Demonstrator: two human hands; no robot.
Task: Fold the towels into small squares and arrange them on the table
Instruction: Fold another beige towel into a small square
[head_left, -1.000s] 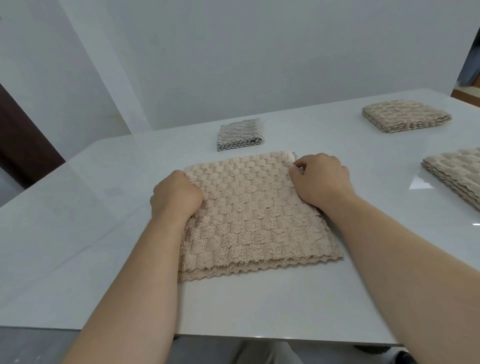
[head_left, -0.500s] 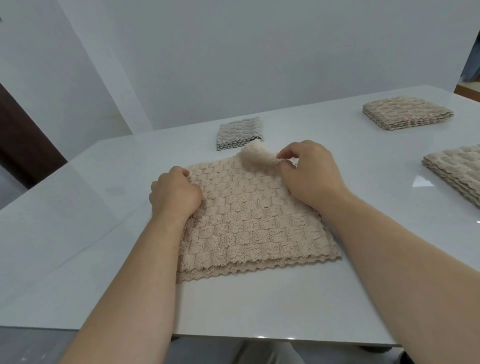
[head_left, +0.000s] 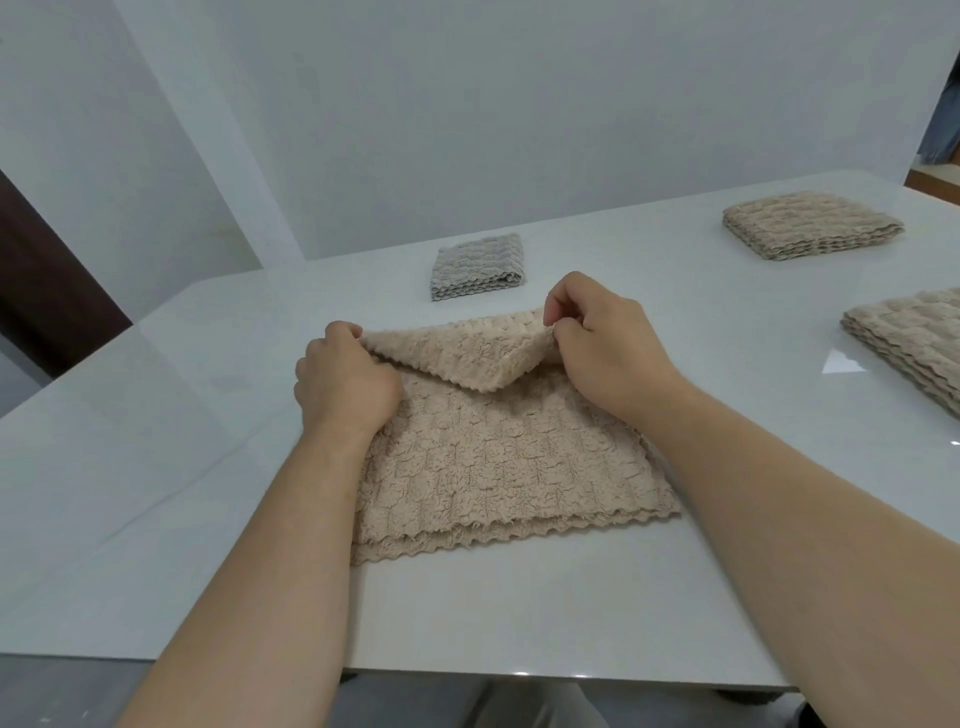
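Since a second ago, when both hands lay flat on the far corners of the beige towel (head_left: 498, 467), the far edge has come up off the table (head_left: 156, 467) and now curls back toward the person; half a second ago only the right far corner was raised, and now the left corner is lifted too. Left hand (head_left: 345, 382) is curled closed on the far left corner, fingers pinching the cloth with the thumb side up; right hand (head_left: 597, 345) pinches the far right corner between thumb and fingertips, held a little higher than the left; between them the raised flap sags in a shallow fold, showing its fluffier underside, its lowest point touching the layer beneath; the rest of the towel lies flat on the white tabletop in front of the person, already doubled, with two scalloped edges stacked at the near side; both bare forearms reach in from the near edge of the table. Beyond the hands, a small grey folded towel (head_left: 478, 265) sits apart toward the far edge; a folded beige towel (head_left: 810, 223) lies at the far right, and another beige folded stack (head_left: 914, 338) sits at the right border, partly cut off by the frame; a pale wall (head_left: 519, 104) rises behind the table.
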